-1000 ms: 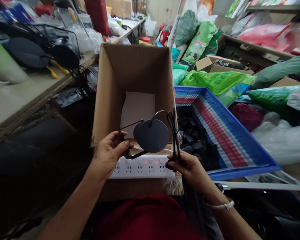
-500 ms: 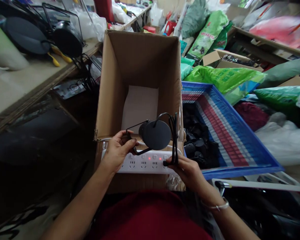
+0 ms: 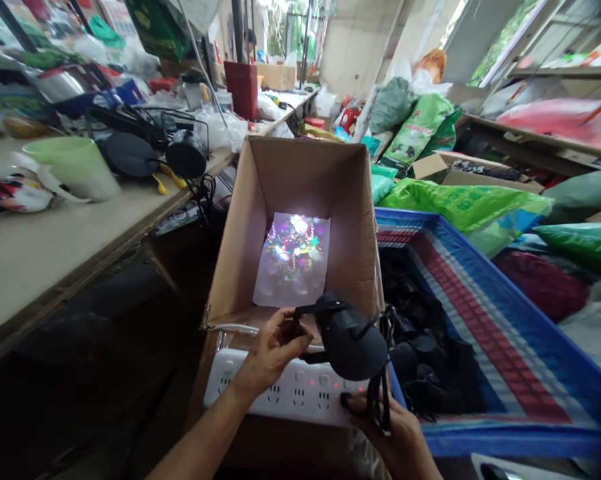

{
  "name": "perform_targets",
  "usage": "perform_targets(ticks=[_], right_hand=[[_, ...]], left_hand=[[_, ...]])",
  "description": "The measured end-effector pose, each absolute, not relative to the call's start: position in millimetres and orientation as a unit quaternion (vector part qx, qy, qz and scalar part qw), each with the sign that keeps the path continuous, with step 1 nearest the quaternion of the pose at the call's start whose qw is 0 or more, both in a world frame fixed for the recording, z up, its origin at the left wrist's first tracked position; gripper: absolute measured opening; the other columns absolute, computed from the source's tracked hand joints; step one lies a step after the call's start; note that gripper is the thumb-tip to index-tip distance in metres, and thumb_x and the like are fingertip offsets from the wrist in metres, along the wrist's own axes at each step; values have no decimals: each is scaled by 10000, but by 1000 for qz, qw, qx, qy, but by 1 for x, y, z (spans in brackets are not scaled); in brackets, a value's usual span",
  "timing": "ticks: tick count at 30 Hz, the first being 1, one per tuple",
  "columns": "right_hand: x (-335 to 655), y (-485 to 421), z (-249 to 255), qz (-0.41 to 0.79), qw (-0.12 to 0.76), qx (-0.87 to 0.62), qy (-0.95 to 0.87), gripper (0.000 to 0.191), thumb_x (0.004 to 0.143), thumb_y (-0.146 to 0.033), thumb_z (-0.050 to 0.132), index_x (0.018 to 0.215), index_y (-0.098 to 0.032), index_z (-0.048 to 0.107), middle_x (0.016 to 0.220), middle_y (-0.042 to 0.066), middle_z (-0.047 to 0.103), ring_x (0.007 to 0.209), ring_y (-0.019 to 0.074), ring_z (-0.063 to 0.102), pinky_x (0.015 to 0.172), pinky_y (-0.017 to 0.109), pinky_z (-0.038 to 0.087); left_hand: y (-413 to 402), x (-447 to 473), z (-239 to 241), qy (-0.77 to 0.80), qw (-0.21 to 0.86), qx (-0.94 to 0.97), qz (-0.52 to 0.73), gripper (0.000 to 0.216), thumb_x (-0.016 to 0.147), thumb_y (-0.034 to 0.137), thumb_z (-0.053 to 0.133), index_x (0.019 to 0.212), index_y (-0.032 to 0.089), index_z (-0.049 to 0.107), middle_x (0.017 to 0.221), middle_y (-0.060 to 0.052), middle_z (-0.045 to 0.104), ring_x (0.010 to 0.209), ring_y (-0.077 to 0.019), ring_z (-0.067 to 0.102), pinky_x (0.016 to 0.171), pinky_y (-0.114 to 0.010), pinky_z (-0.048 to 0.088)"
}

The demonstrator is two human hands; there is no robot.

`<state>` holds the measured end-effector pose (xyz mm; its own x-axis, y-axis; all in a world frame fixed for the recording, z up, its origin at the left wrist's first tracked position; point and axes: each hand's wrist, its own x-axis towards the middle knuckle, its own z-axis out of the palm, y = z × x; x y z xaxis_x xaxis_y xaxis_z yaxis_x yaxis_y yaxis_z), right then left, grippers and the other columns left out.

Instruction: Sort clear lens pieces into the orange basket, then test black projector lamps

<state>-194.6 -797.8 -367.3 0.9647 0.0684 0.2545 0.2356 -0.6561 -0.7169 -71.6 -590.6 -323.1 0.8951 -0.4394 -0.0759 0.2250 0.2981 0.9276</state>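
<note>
A black projector lamp (image 3: 353, 340) with a round back hangs above the power strip, tilted toward the box. My left hand (image 3: 275, 347) pinches its bracket. At the right end of the white power strip (image 3: 245, 393), my right hand (image 3: 390, 427) grips the lamp's black plug (image 3: 347, 400), which sits at a socket. The bundled black cord (image 3: 380, 400) loops down over my right fingers. Inside the open cardboard box (image 3: 240, 233), bright coloured patterns shine on a white paper sheet (image 3: 280, 287). Small red lights glow on the strip.
A blue-rimmed, striped tray (image 3: 500, 333) of black lamps (image 3: 425, 347) is at the right. On the left, a table (image 3: 40, 247) holds a green mug (image 3: 75, 167) and more black lamps (image 3: 185, 157). Green sacks (image 3: 460, 207) lie behind the tray.
Coloured light now falls on the paper, which was unlit before. The lamp has tipped toward the box. The head view has lifted, so everything sits lower in the picture.
</note>
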Motion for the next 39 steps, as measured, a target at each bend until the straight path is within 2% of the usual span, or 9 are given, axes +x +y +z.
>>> perform_targets(ticks=[8,16,22,26,30,35,39], right_hand=[[-192,-789,-362,-98,445,-889,-29,76,690,-267,646,758,-239,666,752,30,672,695,191,641,618,257,529],[-187,-784,-354,-88,417,-904,-44,79,718,-268,610,709,-210,663,714,41,661,639,172,624,580,229,518],[-187,-786,-357,-79,384,-919,-40,172,727,-290,596,846,-198,678,857,83,686,767,222,649,659,262,534],[-189,-783,-359,-98,400,-911,-22,181,729,-302,585,846,-201,679,871,90,682,799,240,647,667,281,535],[-189,-782,-359,-125,414,-902,-18,136,719,-276,595,804,-207,675,818,77,681,786,241,648,681,288,529],[-187,-784,-355,-110,385,-914,-61,147,708,-227,606,838,-199,669,840,78,682,733,220,654,634,252,530],[-189,-780,-359,-117,427,-896,-17,103,703,-266,616,775,-214,668,828,62,678,675,202,641,617,249,522]], left_hand=[[-590,-71,-321,-114,801,542,-228,316,740,212,605,1031,171,489,868,-34,603,831,-155,551,717,-283,424],[-584,-73,-321,-93,803,533,-252,283,747,225,604,1003,177,496,797,-12,601,699,-117,532,642,-262,431],[-577,-76,-317,-95,793,552,-241,260,742,208,604,989,179,525,795,-8,596,766,-129,540,689,-247,404],[-573,-77,-319,-88,795,550,-238,281,737,223,609,1000,182,518,783,-8,588,766,-141,545,693,-265,409],[-573,-79,-319,-86,796,551,-237,287,731,234,615,997,183,520,750,2,579,762,-142,548,699,-272,408],[-572,-80,-316,-82,793,555,-240,277,733,223,613,988,180,514,757,2,570,771,-139,543,696,-268,403],[-571,-81,-319,-83,792,556,-238,264,739,238,609,981,181,520,751,-2,580,747,-133,541,667,-259,395]])
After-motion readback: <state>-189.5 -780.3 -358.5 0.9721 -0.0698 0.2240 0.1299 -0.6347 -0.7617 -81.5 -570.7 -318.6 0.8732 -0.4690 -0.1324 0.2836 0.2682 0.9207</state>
